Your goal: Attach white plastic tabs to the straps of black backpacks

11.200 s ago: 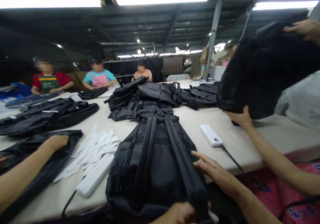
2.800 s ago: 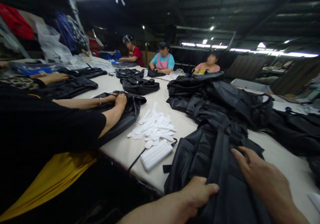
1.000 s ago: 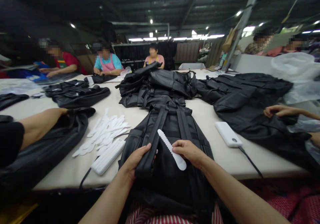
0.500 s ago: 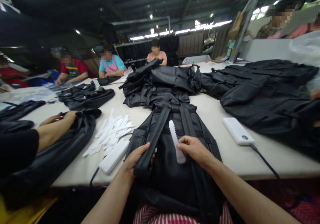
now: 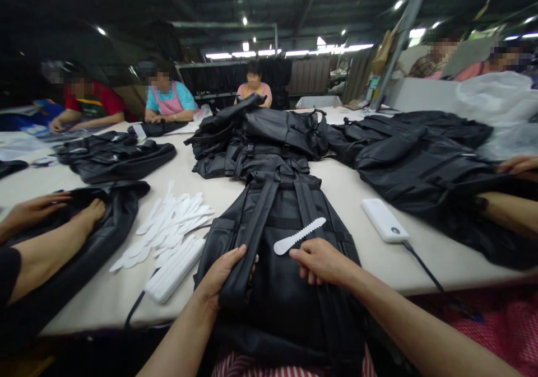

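The near backpack [image 5: 273,270] looks like smooth black faux leather with a soft sheen. The notched strip [image 5: 299,236] seems matt white card or plastic. The right power bank [image 5: 385,220] looks like smooth white plastic; the table covering [image 5: 336,189], matt pale cloth.

From here I can see bare tabletop [image 5: 336,189] running between the near black backpack [image 5: 269,226] and the white power bank [image 5: 384,220], room enough for a hand. Ahead, the heaped backpacks [image 5: 260,139] block the way; on the left, the pile of white strips [image 5: 168,226] and a white ribbed block [image 5: 174,270] crowd the backpack's side. Beyond the power bank, a cable [image 5: 424,265] trails to the table edge and a big black bag [image 5: 420,170] closes off the right.
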